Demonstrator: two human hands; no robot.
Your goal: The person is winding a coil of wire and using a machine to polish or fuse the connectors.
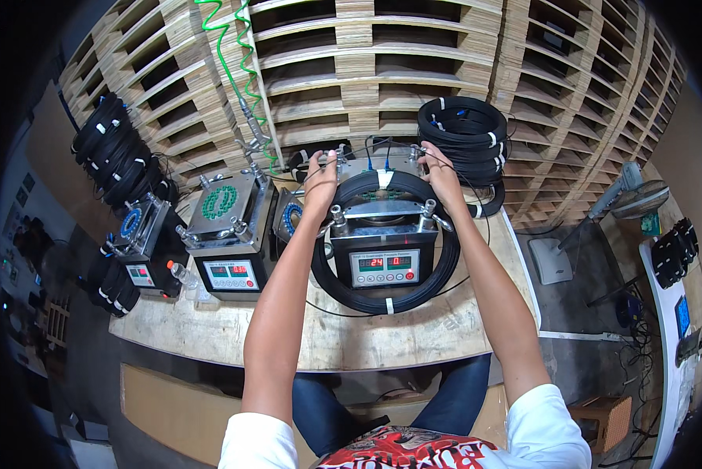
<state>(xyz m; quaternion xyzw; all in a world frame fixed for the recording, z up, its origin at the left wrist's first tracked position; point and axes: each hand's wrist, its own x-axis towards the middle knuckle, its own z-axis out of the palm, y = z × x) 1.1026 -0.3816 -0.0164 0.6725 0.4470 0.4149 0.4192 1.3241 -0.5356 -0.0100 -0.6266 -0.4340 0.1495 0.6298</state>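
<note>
A black cable coil (437, 289) bound with white ties hangs around the front of a benchtop polishing machine (386, 270) with red digits on its panel. Two blue-ended connectors (387, 162) stick up above the coil, near the machine's top plate. My left hand (320, 187) is closed at the plate's far left corner, fingers against a metal clamp (341, 153). At the far right corner, my right hand (442, 178) is closed on a matching clamp (416, 153). My fingertips partly hide both clamps. Near corner posts (429, 208) stand upright with no hand on them.
Two similar machines (230, 275) (138, 270) stand to the left, with a small clear bottle (182, 273) between them. Stacked black coils (468, 148) sit at the back right of the wooden table (327, 344). Green spiral air hoses (224, 59) hang before wooden pallets (359, 70).
</note>
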